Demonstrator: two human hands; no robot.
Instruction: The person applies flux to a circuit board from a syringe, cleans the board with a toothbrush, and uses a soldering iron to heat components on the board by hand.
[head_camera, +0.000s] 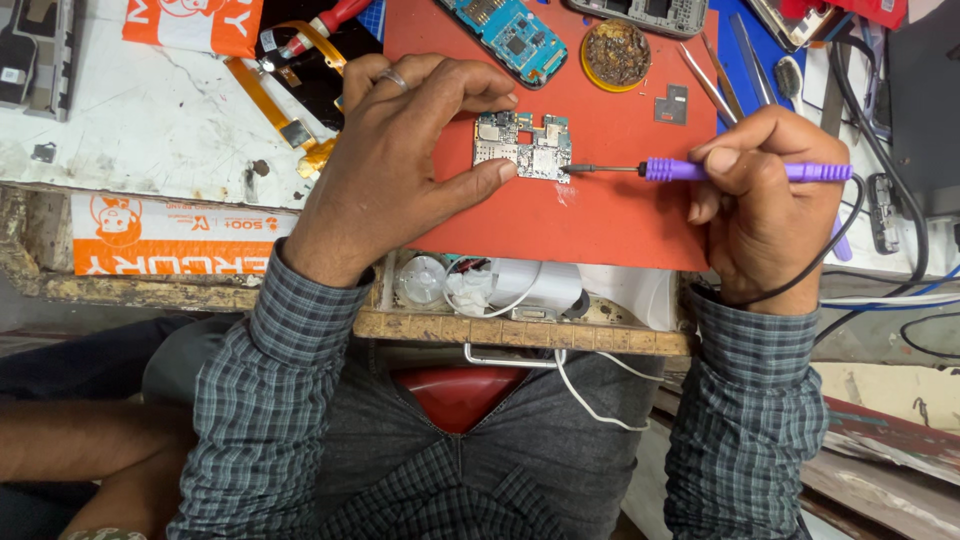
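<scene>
On a red mat (610, 220) on the bench, the left hand (400, 150) pinches a small circuit board (522, 146) between thumb and fingers, while the right hand (765, 205) is closed around a purple soldering iron (740, 171), its tip touching the board's right edge.

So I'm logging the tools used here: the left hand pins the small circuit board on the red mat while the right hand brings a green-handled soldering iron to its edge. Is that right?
Nearly. The head view shows the soldering iron in the right hand has a purple handle, not green. The rest stands: the left hand pins the small circuit board on the red mat, the iron's tip at the board's edge.
</scene>
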